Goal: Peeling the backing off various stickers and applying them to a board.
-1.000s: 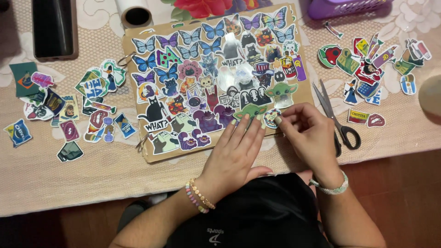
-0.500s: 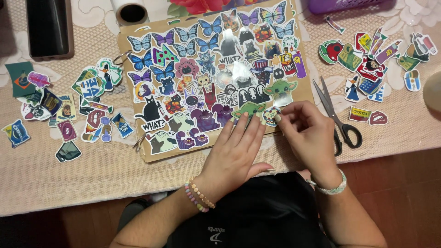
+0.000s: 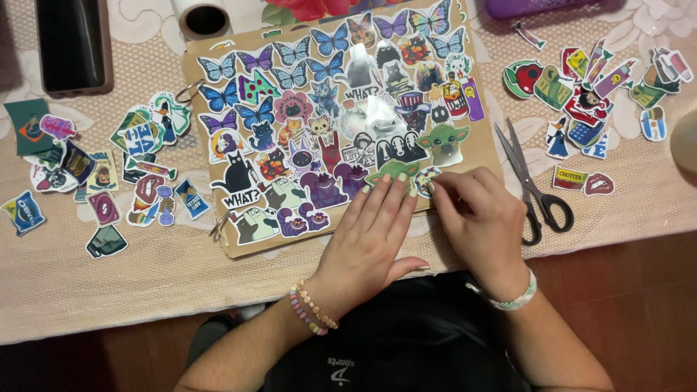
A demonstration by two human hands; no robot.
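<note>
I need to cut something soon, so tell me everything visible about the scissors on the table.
The black-handled metal scissors lie flat on the beige lace tablecloth, just right of the sticker-covered brown cardboard board. Their grey blades are slightly parted, with tips pointing up and away from the person and the two loop handles nearest the table edge. Nothing touches them; the right hand rests close beside the handles, working at a small round sticker.

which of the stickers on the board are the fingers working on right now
The small round sticker at the board's lower right edge, just under the green big-eared creature sticker. Only it sits between the left hand fingertips and right hand.
</note>
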